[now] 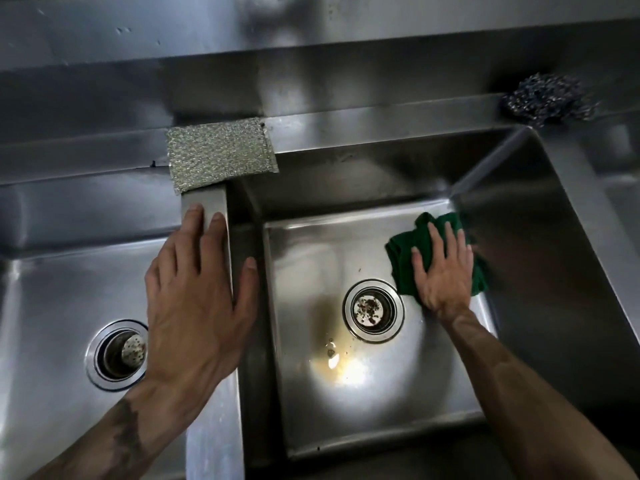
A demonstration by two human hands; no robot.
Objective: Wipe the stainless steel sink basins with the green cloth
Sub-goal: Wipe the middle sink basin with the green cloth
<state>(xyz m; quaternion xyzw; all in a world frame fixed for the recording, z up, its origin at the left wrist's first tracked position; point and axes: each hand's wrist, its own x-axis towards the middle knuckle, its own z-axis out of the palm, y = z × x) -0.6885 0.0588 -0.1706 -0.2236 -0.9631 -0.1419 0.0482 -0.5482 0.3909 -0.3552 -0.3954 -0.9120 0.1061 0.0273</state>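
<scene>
Wiping of the right basin [346,410] is the step in hand: the right hand [445,271] lies flat, fingers spread, pressing the green cloth [405,258] against the basin floor at its far right, near where floor meets the right wall; it pins the cloth under the palm, with no curled grip. The left hand [197,292] rests open on the divider [214,427] between the two basins, holding nothing, fingers towards a silvery scouring pad [221,154] that sits on the back ledge. A steel wool ball [547,98] lies on the ledge at the far right. A yellowish stain [332,358] and some specks show on the floor just in front of the drain [374,310], well apart from the cloth, so I judge the next move calls for sweeping the cloth across and around the drain with steady pressure. The left basin [52,323] looks yet to be done, though its finish is hard to judge
</scene>
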